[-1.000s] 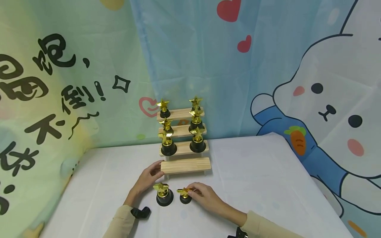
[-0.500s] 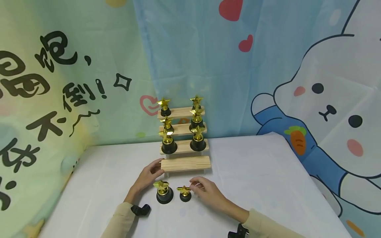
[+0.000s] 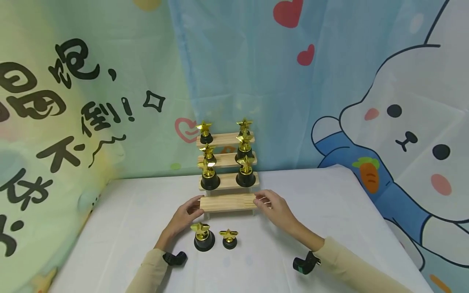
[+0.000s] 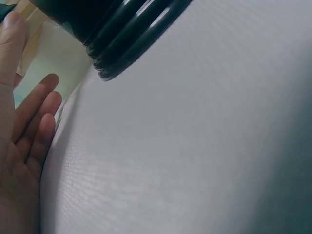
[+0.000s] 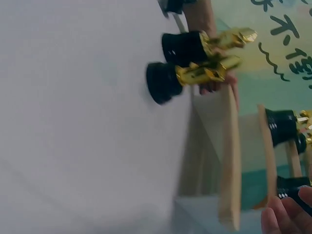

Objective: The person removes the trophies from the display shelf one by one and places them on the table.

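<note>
A tiered wooden display stand [image 3: 228, 203] rises at the middle of the table, its lowest step bare. My left hand [image 3: 184, 215] pinches the left end of that step, thumb at the front corner; in the left wrist view three fingers [image 4: 36, 114] extend loosely beside it. My right hand [image 3: 276, 209] is at the step's right end, fingers loosely bent, fingertips right by the edge. In front of the stand, a larger star trophy [image 3: 204, 239] and a smaller star trophy [image 3: 229, 241] stand upright on black bases. The right wrist view shows both trophies beyond the step [image 5: 230, 165].
Several gold star trophies [image 3: 246, 173] stand in two columns on the upper three steps. A white cloth covers the table [image 3: 146, 203]. A printed fabric backdrop [image 3: 256, 73] hangs right behind the stand.
My right hand has let go of the smaller trophy and moved up and right to the lowest step's right end. The left hand stays at the left end.
</note>
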Demonstrator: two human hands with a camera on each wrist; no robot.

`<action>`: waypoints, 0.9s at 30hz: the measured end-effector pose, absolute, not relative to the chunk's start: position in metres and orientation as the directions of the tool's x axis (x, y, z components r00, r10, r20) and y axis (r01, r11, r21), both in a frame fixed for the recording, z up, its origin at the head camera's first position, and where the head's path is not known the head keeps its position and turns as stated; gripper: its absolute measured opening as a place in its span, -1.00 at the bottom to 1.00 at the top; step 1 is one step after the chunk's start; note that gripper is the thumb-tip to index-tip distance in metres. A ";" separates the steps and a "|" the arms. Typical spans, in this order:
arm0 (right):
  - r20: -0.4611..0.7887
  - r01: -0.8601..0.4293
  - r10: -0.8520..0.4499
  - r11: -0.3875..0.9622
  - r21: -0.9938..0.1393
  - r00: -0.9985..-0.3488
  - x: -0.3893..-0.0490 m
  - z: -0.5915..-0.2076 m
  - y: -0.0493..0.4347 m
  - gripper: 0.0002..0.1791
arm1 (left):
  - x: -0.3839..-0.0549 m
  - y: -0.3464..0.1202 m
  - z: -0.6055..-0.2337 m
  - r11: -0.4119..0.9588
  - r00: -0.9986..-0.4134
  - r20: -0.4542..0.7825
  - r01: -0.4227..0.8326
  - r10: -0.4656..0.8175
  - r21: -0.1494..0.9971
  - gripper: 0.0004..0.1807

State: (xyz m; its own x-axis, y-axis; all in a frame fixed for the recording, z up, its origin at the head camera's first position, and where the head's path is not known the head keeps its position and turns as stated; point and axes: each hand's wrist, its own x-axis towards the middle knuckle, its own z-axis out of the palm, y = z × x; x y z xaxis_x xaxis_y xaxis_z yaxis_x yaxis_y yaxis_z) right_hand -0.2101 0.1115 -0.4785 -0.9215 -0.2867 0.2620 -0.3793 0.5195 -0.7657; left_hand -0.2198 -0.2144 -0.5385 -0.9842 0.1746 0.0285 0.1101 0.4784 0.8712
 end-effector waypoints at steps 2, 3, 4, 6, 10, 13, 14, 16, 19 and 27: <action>0.286 -0.398 -0.284 0.527 -0.751 -0.915 -0.218 -0.471 0.115 -0.68 | -0.220 -0.215 -0.538 0.475 -0.985 0.033 0.112 0.171 0.873 -0.42; 0.296 -0.405 -0.281 0.531 -0.744 -0.913 -0.222 -0.467 0.116 -0.68 | -0.220 -0.215 -0.538 0.472 -0.985 0.035 0.112 0.169 0.874 -0.42; 0.307 -0.412 -0.278 0.533 -0.739 -0.910 -0.226 -0.464 0.117 -0.69 | -0.220 -0.215 -0.538 0.469 -0.985 0.037 0.114 0.170 0.876 -0.43; 0.309 -0.412 -0.275 0.542 -0.732 -0.910 -0.233 -0.458 0.119 -0.69 | -0.220 -0.216 -0.537 0.468 -0.983 0.038 0.119 0.177 0.876 -0.43; 0.312 -0.421 -0.283 0.560 -0.714 -0.907 -0.246 -0.450 0.122 -0.65 | -0.228 -0.220 -0.552 0.480 -0.984 0.035 0.116 0.175 0.869 -0.41; 0.326 -0.438 -0.294 0.549 -0.712 -0.899 -0.256 -0.443 0.123 -0.62 | -0.235 -0.224 -0.566 0.480 -0.986 0.032 0.108 0.164 0.871 -0.40; 0.333 -0.445 -0.297 0.546 -0.710 -0.895 -0.260 -0.440 0.123 -0.61 | -0.236 -0.225 -0.568 0.475 -0.986 0.034 0.110 0.165 0.873 -0.40; 0.353 -0.462 -0.300 0.540 -0.703 -0.887 -0.266 -0.435 0.121 -0.59 | -0.237 -0.226 -0.569 0.466 -0.984 0.035 0.113 0.172 0.877 -0.41; 0.367 -0.470 -0.294 0.538 -0.699 -0.882 -0.274 -0.429 0.117 -0.54 | -0.236 -0.226 -0.568 0.460 -0.983 0.031 0.114 0.183 0.881 -0.40; 0.394 -0.499 -0.307 0.532 -0.684 -0.867 -0.286 -0.424 0.106 -0.49 | -0.236 -0.226 -0.566 0.476 -0.982 0.026 0.113 0.187 0.872 -0.38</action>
State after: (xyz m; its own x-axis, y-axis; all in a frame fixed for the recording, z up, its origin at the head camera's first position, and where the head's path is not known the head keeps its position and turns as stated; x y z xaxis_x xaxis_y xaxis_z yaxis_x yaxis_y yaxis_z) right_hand -0.2857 0.1058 -0.4241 -0.8666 -0.3065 0.3938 -0.4990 0.5320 -0.6841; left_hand -0.2360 -0.2255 -0.5660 -0.9820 0.1870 0.0258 0.1135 0.4756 0.8723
